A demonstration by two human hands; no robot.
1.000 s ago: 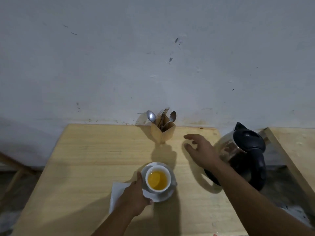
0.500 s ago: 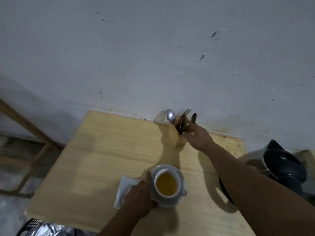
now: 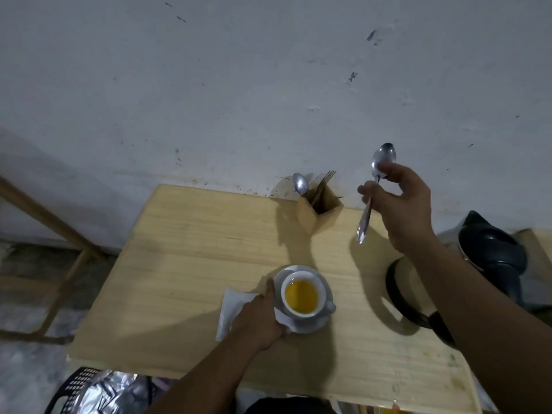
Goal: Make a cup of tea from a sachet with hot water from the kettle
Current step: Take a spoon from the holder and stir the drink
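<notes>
A white cup (image 3: pixel 321 297) of amber tea stands on a white saucer (image 3: pixel 310 325) near the table's middle. My left hand (image 3: pixel 261 319) grips the saucer's left rim, over a white paper sachet (image 3: pixel 231 306). My right hand (image 3: pixel 398 206) is raised above the table's far right and pinches a metal spoon (image 3: pixel 370 198), bowl up, handle hanging down. The black and glass kettle (image 3: pixel 493 258) sits at the right, partly hidden behind my right forearm.
A wooden cutlery holder (image 3: pixel 316 209) with another spoon and forks stands against the grey wall at the table's far edge. The wooden table (image 3: pixel 185 279) ends just below my arms. A black basket with foil (image 3: pixel 95 389) lies below the front left corner.
My right hand went from the cutlery holder up and to the right, now with a spoon in it. My left hand stayed on the saucer. The camera tilted.
</notes>
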